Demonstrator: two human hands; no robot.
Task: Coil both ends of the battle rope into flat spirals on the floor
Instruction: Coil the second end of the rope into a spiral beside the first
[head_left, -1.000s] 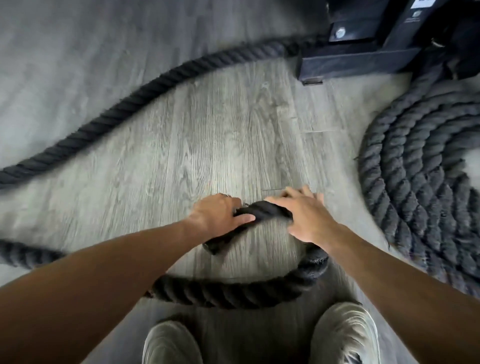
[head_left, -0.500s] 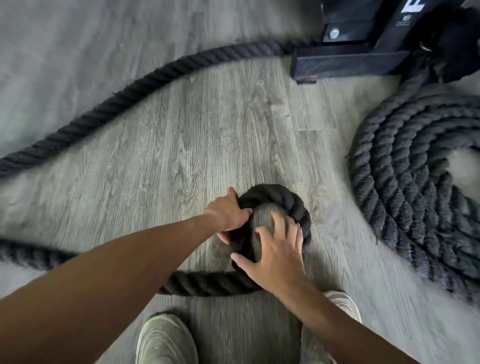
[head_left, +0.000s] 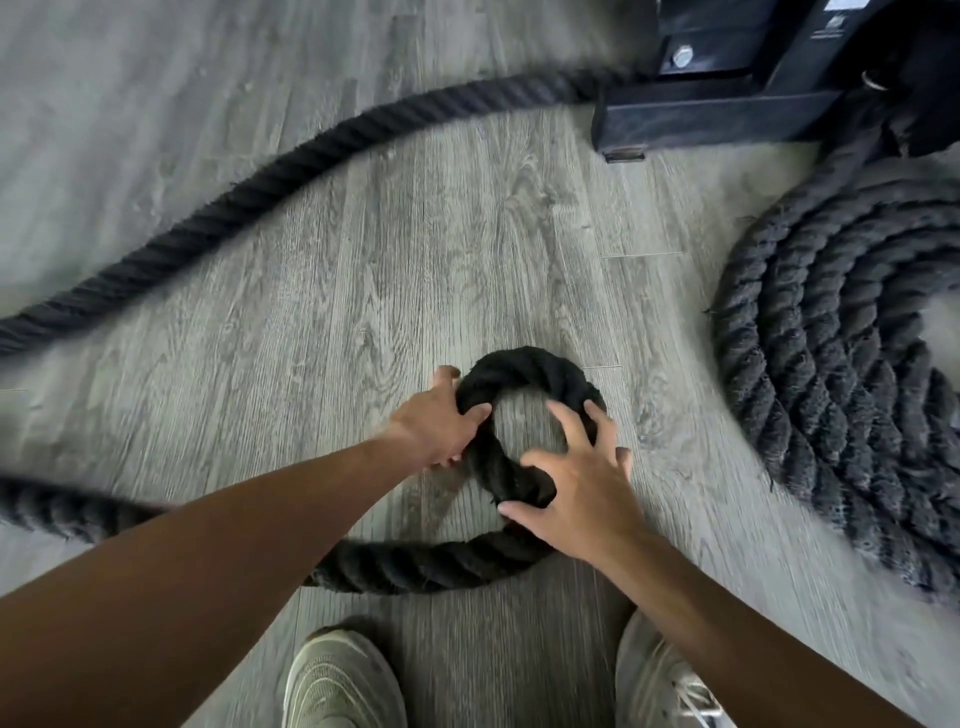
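Note:
A thick black battle rope lies on the grey wood floor. Its near end is bent into a small tight loop in the middle of the view. My left hand grips the loop's left side, thumb inside the ring. My right hand lies spread over the loop's right and lower part, fingers curled onto the rope tip. The rope's tail runs from under my right hand to the left edge. A finished flat spiral of the other end lies at the right.
A black metal anchor frame stands at the top right, with rope running from it diagonally to the left edge. My two light shoes stand at the bottom, just behind the tail.
The loop has opened a little wider. My right hand slid down from the ring's middle to its lower right, and my left hand moved further around the left side.

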